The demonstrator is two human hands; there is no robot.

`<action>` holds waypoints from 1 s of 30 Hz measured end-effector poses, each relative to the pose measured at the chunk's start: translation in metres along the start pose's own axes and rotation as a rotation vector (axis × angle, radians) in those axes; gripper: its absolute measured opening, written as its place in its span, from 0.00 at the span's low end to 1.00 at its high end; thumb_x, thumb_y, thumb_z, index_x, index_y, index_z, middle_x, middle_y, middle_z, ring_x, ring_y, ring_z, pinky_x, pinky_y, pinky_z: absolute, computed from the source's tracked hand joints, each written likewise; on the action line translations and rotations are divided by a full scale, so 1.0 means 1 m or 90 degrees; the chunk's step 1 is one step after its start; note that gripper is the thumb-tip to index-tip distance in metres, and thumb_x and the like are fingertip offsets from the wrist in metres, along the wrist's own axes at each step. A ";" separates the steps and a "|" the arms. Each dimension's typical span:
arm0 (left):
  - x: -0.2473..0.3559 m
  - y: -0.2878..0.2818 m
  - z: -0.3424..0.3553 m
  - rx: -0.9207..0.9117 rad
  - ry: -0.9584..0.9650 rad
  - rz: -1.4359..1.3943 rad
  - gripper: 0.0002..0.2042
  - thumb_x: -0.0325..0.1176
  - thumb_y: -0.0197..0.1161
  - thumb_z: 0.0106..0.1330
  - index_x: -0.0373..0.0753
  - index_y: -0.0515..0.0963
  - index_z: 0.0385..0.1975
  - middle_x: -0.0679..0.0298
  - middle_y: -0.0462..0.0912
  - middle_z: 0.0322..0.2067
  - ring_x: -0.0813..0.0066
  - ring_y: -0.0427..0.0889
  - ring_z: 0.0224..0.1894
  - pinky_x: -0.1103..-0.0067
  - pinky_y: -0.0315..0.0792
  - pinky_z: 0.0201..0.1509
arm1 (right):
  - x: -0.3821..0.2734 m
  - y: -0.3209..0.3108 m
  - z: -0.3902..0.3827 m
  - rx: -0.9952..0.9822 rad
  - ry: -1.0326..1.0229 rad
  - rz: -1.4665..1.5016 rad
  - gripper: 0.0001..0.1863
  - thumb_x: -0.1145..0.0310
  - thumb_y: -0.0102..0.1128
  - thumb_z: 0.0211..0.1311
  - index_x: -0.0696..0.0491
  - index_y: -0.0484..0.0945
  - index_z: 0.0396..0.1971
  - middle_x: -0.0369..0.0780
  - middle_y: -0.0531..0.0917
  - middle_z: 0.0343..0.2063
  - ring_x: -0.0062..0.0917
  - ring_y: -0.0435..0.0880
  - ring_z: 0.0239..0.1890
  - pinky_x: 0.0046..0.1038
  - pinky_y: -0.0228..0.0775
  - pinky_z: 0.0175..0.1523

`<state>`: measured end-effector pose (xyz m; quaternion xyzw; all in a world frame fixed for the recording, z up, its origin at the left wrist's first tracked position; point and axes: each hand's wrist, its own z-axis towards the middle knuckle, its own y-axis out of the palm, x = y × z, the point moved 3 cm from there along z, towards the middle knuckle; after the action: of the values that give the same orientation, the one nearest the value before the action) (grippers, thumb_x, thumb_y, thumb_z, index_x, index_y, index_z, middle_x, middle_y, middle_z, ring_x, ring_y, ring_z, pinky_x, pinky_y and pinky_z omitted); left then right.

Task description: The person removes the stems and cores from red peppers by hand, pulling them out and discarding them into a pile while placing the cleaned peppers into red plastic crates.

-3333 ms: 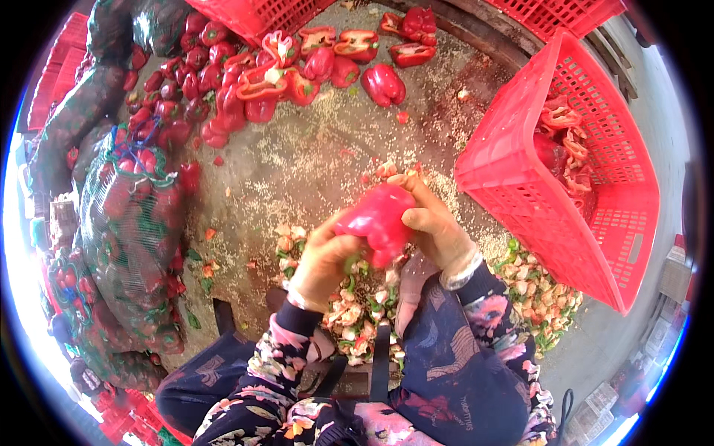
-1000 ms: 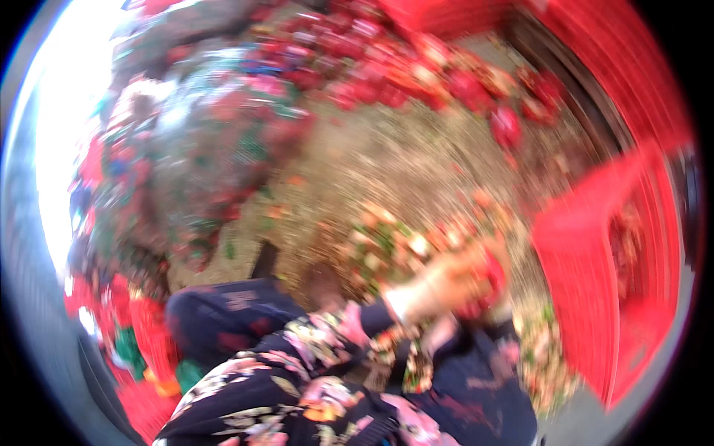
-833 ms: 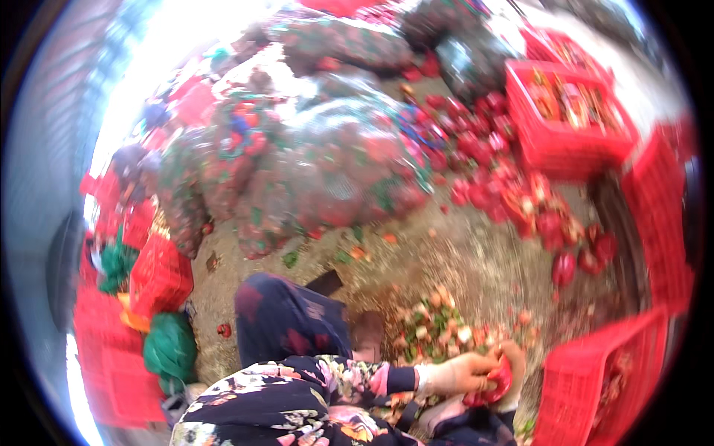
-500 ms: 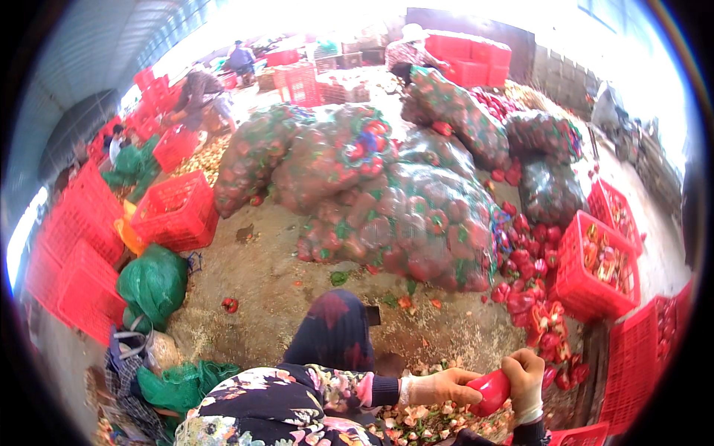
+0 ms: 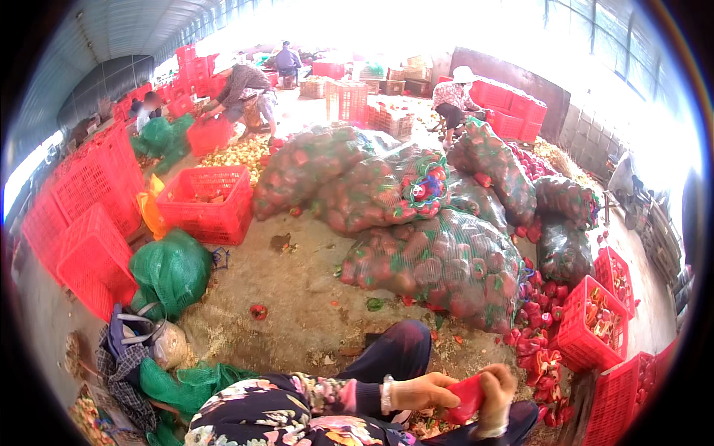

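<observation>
A red pepper (image 5: 466,400) is held between the person's two hands, low in the view and just beyond the lap. The left hand (image 5: 418,392) pinches its left end with the fingertips, while the right hand (image 5: 497,398) curls around the other end; that hand is blurred, so I cannot tell exactly how its fingers sit. On the right, the hands' space is bounded by loose peppers (image 5: 529,342), some cut open, and by a red crate (image 5: 591,327) of cut pieces; a raised dark knee (image 5: 394,351) stands just beyond the left hand. Ahead, bulging net sacks (image 5: 439,267) of peppers form a broad edge. To the left, a wider stretch of floor (image 5: 290,334) reaches as far as a green net bundle (image 5: 172,271) and stacked red crates (image 5: 97,182). The floor is brown, dusted with pale crumbs and dotted with scraps. Farther off, co-workers bend or sit among crates beneath a ribbed roof (image 5: 119,33), with strong glare washing out the far end.
</observation>
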<state>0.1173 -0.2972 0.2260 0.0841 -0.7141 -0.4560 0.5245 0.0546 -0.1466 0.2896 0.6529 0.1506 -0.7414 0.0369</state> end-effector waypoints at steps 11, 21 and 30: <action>-0.042 -0.027 -0.050 0.135 0.042 -0.146 0.15 0.43 0.63 0.73 0.37 0.81 0.46 0.68 0.85 0.36 0.77 0.84 0.35 0.79 0.76 0.39 | 0.042 0.050 -0.058 -0.099 0.251 0.333 0.16 0.60 0.54 0.74 0.59 0.81 0.45 0.39 0.84 0.42 0.25 0.81 0.45 0.28 0.73 0.56; -0.061 -0.022 -0.044 0.092 -0.018 -0.122 0.10 0.38 0.63 0.74 0.38 0.82 0.41 0.70 0.85 0.37 0.78 0.82 0.40 0.79 0.76 0.46 | 0.052 0.036 -0.084 0.029 0.127 0.232 0.18 0.59 0.54 0.68 0.60 0.82 0.34 0.40 0.85 0.31 0.24 0.83 0.33 0.27 0.76 0.42; -0.071 -0.015 -0.030 0.039 -0.134 -0.136 0.14 0.37 0.61 0.74 0.33 0.79 0.49 0.58 0.86 0.43 0.65 0.87 0.42 0.68 0.81 0.48 | 0.082 0.010 -0.111 0.127 0.082 0.281 0.12 0.68 0.59 0.66 0.61 0.80 0.42 0.44 0.85 0.38 0.30 0.85 0.38 0.31 0.79 0.44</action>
<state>0.1678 -0.2801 0.1679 0.1274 -0.7658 -0.4937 0.3920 0.1511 -0.1146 0.1965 0.7161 -0.0671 -0.6837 0.1235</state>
